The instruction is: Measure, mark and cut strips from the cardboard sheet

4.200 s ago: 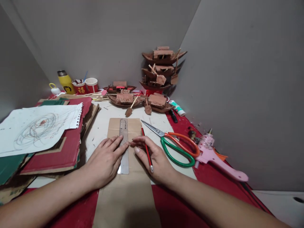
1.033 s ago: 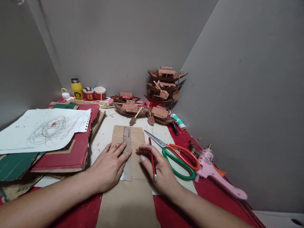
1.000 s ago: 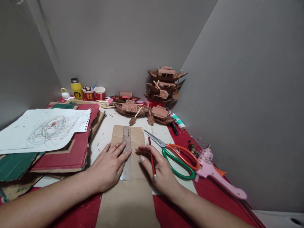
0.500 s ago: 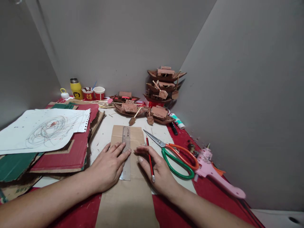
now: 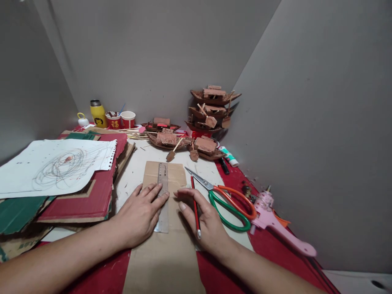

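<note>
My left hand (image 5: 142, 214) lies flat with its fingers spread, pressing a clear ruler (image 5: 163, 175) onto a strip of brown cardboard (image 5: 165, 261). The ruler runs lengthwise along the strip. In my right hand (image 5: 205, 220) a red and black pencil (image 5: 196, 208) rests loosely between thumb and fingers, its tip pointing away from me. That hand is curled at the strip's right edge, its fingertips close to the ruler but apart from it. Large scissors (image 5: 231, 200) with one orange and one green handle lie just right of this hand, blades partly over the white sheet.
Stacked cardboard (image 5: 107, 196) with a scribbled paper (image 5: 61, 167) on top fills the left side. Several small brown model boats (image 5: 167, 139) stand at the back, near paper cups (image 5: 128, 119) and a yellow bottle (image 5: 97, 113). A pink glue gun (image 5: 284, 228) lies right, by the wall.
The pencil in my right hand has shifted slightly to the right, its tip swinging away from the ruler. My left hand and the ruler have stayed in place.
</note>
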`<action>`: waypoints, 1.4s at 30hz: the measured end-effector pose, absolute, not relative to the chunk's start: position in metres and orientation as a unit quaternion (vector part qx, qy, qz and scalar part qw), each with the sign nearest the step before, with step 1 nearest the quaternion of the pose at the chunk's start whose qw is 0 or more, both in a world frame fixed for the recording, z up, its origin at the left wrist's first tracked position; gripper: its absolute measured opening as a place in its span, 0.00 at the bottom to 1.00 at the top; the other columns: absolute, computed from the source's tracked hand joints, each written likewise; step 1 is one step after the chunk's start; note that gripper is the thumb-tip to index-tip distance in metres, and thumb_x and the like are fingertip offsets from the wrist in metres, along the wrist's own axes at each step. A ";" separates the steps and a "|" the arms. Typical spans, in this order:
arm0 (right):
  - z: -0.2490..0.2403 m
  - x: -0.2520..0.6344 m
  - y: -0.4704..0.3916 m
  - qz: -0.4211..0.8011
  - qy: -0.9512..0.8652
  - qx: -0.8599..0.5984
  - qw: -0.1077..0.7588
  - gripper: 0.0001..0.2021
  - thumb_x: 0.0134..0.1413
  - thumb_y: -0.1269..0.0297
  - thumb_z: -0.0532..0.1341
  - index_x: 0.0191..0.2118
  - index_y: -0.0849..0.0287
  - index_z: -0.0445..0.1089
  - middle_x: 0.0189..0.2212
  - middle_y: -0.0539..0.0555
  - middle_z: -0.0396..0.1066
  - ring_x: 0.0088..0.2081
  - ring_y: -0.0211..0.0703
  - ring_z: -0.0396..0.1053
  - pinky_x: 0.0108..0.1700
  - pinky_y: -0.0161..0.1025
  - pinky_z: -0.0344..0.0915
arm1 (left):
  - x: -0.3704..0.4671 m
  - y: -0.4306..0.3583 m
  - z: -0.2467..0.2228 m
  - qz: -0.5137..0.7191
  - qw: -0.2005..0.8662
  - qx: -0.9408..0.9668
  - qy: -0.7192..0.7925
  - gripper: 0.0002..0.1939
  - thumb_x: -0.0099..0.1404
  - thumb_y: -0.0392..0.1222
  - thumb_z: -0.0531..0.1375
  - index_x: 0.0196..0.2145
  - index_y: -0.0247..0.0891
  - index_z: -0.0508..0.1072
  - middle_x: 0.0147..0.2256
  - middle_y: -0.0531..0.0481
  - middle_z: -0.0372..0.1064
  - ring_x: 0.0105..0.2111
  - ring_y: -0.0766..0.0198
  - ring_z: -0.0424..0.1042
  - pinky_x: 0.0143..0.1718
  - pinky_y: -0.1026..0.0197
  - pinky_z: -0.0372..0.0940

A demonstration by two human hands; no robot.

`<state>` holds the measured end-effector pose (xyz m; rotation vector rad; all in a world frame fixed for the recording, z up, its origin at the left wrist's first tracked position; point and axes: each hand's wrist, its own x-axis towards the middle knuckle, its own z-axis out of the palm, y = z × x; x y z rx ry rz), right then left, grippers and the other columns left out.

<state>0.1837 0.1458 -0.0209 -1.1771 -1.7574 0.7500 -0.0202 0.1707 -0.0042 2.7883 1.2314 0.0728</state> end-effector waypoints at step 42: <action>-0.022 0.183 0.148 0.365 -0.674 -0.472 0.435 0.09 0.63 0.63 0.56 0.48 0.55 0.63 0.45 0.58 0.72 0.48 0.45 0.71 0.53 0.45 0.67 | -0.019 0.173 -0.004 0.010 0.055 0.915 0.400 0.30 0.67 0.34 0.49 0.66 0.38 0.56 0.67 0.36 0.46 0.65 0.46 0.51 0.61 0.37 0.50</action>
